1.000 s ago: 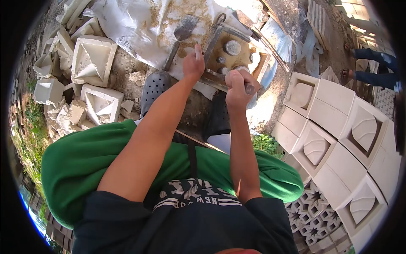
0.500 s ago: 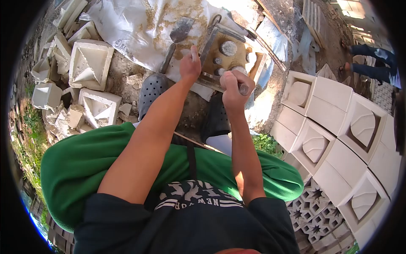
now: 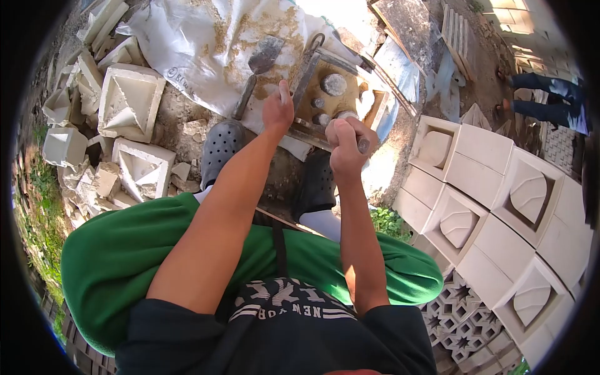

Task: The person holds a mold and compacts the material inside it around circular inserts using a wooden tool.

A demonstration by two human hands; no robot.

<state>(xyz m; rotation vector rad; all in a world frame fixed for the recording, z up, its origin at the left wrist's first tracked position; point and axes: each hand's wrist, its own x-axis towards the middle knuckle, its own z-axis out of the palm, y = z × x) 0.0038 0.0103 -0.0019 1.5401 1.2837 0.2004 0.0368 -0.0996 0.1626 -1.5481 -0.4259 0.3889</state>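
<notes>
A square box-like mould (image 3: 306, 65) with a sandy fill lies on the ground in front of me. Several round grey plugs (image 3: 334, 84) stand in it. At its near left corner is my left hand (image 3: 278, 114), one finger straight and the rest curled out of sight; what they hold is hidden. My right hand (image 3: 349, 142) is wrapped round a grey round-ended handle (image 3: 363, 145) over the mould's near side. The handle's far end is hidden by the fist. Left of the mould, a trowel (image 3: 264, 55) rests on a white sheet.
Broken cast blocks (image 3: 132, 101) are piled at the left. Rows of pale patterned blocks (image 3: 478, 156) stand at the right, with pierced star-pattern blocks (image 3: 465, 312) below them. My clog-clad feet (image 3: 222, 147) flank the working spot. Another person's legs (image 3: 544, 94) show at upper right.
The view has shifted slightly, and the mould appears a little lower. Both hands keep nearly the same places by the mould, the right still gripping the handle.
</notes>
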